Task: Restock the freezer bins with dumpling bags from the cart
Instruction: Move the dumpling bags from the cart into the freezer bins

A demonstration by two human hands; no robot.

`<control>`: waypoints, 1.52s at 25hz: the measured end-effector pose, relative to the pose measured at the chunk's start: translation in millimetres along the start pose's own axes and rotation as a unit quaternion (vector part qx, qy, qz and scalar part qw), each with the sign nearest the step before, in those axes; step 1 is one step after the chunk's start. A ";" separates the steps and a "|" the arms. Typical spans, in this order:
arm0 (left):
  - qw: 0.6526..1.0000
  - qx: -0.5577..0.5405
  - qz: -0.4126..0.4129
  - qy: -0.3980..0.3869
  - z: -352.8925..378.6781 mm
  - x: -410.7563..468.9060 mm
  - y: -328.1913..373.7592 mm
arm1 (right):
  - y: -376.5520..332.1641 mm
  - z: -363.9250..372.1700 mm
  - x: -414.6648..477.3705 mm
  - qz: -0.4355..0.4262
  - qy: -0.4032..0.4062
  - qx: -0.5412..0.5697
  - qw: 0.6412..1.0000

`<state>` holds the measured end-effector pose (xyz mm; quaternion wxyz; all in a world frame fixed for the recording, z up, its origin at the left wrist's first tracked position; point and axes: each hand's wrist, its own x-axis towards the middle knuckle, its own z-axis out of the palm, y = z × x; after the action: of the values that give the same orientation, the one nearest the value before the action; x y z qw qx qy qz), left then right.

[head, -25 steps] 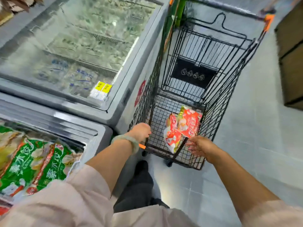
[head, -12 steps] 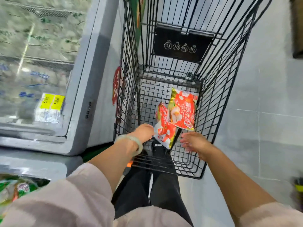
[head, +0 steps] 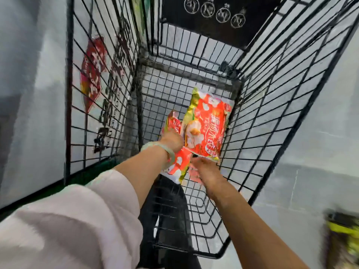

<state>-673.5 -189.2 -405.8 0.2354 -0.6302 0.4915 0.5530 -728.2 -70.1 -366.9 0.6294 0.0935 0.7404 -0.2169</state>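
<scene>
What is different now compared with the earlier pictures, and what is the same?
Both hands went forward from the near rim of the cart, down into it. The left hand now lies on the left bag; the right hand touches the lower edge of the right bag. Blur hides whether either one grips. Both bags lie in the cart as before, not lifted.

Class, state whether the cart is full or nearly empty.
Nearly empty: cart holds only a few dumpling bags; wire floor mostly bare.
</scene>
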 end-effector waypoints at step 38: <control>0.914 -0.384 0.104 0.075 -183.3 -275.1 -106.2 | -97.3 30.6 -241.9 -0.151 -0.163 0.173 0.959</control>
<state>-468.7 -201.3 -125.8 -0.1216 -0.6572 0.3201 0.6714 -694.9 -137.4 -115.4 0.6758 0.0514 0.5841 -0.4467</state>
